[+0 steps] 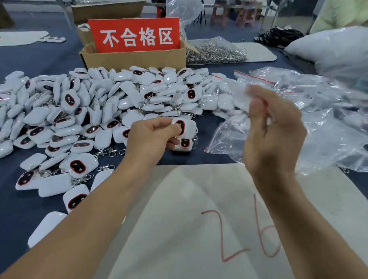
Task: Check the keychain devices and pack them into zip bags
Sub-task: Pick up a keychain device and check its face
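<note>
A big heap of white keychain devices (72, 108) with dark oval faces and metal clips covers the blue table. My left hand (150, 139) pinches one white device (185, 126) by its edge, face up, just above another device (184, 143) lying on the cloth. My right hand (273, 128) is raised to the right, fingers curled round a blurred white device in a clear zip bag (241, 98). Another clear zip bag (224, 136) lies beside that hand.
A cardboard box (133, 58) with a red sign (135, 35) stands behind the heap. A bag of metal key rings (214, 51) lies to its right. A pile of clear zip bags (320, 112) fills the right side. A white sheet (184, 226) marked in red lies near me.
</note>
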Demonstrator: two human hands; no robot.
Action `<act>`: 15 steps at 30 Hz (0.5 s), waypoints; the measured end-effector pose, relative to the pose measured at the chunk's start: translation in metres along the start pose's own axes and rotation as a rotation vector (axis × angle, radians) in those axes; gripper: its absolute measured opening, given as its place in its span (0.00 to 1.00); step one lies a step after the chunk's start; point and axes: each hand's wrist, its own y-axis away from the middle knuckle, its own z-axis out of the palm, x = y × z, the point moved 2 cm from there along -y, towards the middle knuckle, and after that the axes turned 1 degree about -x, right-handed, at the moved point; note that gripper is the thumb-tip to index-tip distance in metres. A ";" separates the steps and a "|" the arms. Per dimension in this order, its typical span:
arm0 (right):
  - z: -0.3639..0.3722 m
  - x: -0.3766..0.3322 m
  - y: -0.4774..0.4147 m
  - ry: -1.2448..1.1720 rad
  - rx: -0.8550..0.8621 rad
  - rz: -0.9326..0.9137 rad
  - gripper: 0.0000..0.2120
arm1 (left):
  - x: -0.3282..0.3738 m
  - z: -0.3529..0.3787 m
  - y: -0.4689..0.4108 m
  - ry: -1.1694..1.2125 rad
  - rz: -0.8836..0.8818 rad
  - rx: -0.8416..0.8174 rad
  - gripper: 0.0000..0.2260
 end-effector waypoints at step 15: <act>0.054 0.007 0.035 -0.277 -0.755 0.364 0.24 | 0.006 -0.021 -0.006 0.349 0.235 0.429 0.04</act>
